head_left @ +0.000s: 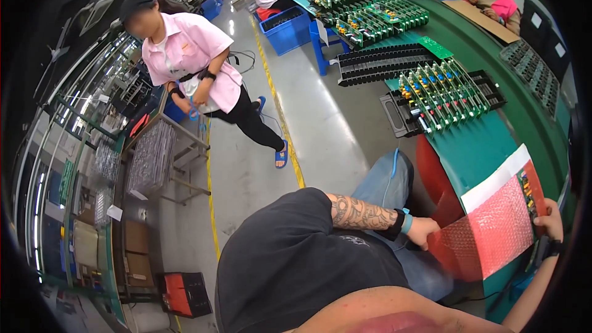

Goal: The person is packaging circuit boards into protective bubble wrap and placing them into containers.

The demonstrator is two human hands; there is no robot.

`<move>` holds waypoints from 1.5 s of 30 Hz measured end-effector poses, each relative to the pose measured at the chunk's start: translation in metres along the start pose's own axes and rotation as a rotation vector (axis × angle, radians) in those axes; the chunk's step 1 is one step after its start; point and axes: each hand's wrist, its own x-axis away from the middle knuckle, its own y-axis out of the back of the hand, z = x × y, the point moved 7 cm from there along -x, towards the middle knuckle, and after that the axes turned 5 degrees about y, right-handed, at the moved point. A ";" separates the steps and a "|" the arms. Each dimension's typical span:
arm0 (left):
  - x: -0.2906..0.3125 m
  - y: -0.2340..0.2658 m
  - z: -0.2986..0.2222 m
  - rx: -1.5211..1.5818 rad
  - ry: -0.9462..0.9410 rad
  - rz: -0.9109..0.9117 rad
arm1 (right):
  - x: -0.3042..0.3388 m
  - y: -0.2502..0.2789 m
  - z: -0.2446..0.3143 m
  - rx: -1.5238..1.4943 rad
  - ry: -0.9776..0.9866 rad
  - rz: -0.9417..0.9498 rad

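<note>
My left hand [423, 230] grips the near-left edge of a pink bubble-wrap bag [487, 234] at the front edge of the green workbench [475, 148]. My right hand [550, 219] holds the bag's far-right end, where a circuit board [527, 188] shows partly inside it. A white sheet [493, 179] lies under the bag on the bench. Both forearms come in from below; the left one wears a dark wristband and a blue strap.
Black slotted racks [394, 61] hold several upright green circuit boards [441, 89] further along the bench. A person in a pink shirt [191, 55] stands in the aisle by a metal cart [157, 154]. Blue bins [287, 28] sit on the floor; other seated workers are beyond.
</note>
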 end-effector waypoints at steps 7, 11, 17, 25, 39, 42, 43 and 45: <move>-0.013 0.003 0.086 -0.258 0.056 0.011 | -0.023 -0.071 0.045 0.016 -0.198 0.260; 0.005 0.033 0.098 -0.708 0.290 0.141 | -0.036 -0.075 0.032 0.105 -0.202 0.268; 0.005 0.120 -0.149 -0.319 -0.037 -0.052 | -0.014 -0.082 0.005 0.137 -0.193 0.232; -0.167 0.145 -0.227 -0.760 -0.573 -0.264 | 0.005 -0.085 0.021 0.343 -0.221 0.069; -0.260 0.135 -0.149 -0.679 -0.126 0.116 | 0.035 -0.074 0.020 0.600 -0.006 -0.202; -0.263 0.135 -0.142 -0.652 -0.067 0.145 | 0.045 -0.077 0.017 0.609 0.156 -0.272; -0.263 0.135 -0.142 -0.659 -0.063 0.139 | 0.049 -0.082 0.016 0.686 0.183 -0.288; -0.262 0.130 -0.142 -0.661 -0.061 0.134 | 0.057 -0.089 0.016 0.839 0.240 -0.321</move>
